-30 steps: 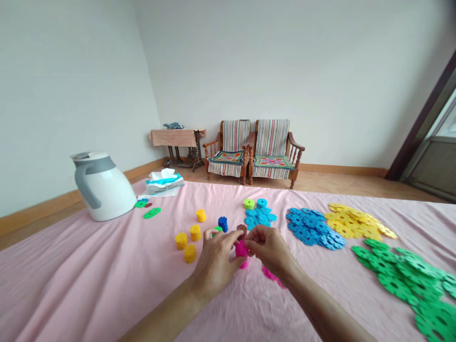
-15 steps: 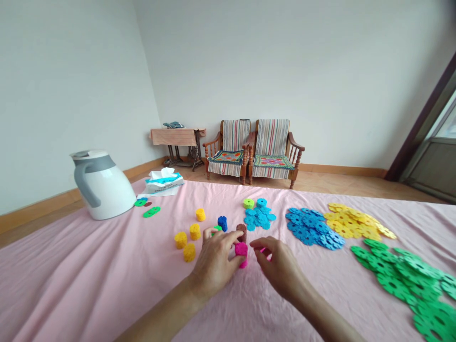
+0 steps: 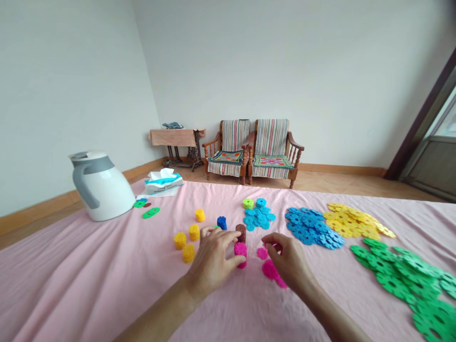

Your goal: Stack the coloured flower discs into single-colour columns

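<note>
My left hand (image 3: 213,259) is closed round a short pink stack of snowflake discs (image 3: 241,251) and holds it upright on the pink cloth (image 3: 107,275). My right hand (image 3: 290,259) hovers just right of it over loose pink discs (image 3: 269,268), its fingers curled in a pinch near one small pink disc (image 3: 262,253). What the fingertips hold, if anything, is hidden. A brown stack (image 3: 241,232) stands right behind the pink stack.
Yellow stacks (image 3: 188,236) and a blue stack (image 3: 222,222) stand to the left. Flat piles of light blue (image 3: 259,216), blue (image 3: 311,228), yellow (image 3: 356,223) and green discs (image 3: 409,278) lie to the right. A white kettle (image 3: 101,185) and a tissue pack (image 3: 163,183) sit at the far left.
My right hand has left the pink stack and moved right and down to the loose pink discs. The left hand keeps its hold on the stack.
</note>
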The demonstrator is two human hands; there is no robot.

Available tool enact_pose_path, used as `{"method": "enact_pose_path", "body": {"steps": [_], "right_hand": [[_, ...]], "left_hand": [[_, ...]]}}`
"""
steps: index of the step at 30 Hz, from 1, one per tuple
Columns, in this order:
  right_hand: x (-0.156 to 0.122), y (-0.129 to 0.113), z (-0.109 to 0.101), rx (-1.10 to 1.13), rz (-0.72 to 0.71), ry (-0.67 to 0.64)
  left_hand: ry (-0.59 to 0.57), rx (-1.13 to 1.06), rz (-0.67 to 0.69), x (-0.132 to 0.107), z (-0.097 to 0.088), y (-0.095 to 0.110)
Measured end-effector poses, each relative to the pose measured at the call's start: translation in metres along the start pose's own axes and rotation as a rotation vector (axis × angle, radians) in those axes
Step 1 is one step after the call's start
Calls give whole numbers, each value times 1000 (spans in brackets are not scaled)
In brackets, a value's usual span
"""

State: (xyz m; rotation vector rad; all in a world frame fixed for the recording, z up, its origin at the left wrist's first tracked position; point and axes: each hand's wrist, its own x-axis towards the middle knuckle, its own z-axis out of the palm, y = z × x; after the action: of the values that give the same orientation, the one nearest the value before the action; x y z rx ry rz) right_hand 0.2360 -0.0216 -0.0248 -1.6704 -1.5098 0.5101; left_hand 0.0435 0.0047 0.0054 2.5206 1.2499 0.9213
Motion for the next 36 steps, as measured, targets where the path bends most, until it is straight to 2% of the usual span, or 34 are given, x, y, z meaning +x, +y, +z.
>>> {"method": "enact_pose_path", "body": {"steps": [4,11,20,26,31,36], "right_hand": [[6,17,-6,-26,62,29],[7,19,-7,-57,66,31],[7,33,-1,-317,-128,18],[11,32,-3,-398,-136,-43],[14,37,0,-357,-125,6],[14,29,-3,-152,-31,32]], "left_hand": [[-16,38,24,2,-5,2],[-56,47,40,3,-2,1],[-29,34,27,2,0,1],[-3,81,-8,1,-3,0],[8,108,-4,2,-4,1],[-12,104,-7,1,-2,1]]}}
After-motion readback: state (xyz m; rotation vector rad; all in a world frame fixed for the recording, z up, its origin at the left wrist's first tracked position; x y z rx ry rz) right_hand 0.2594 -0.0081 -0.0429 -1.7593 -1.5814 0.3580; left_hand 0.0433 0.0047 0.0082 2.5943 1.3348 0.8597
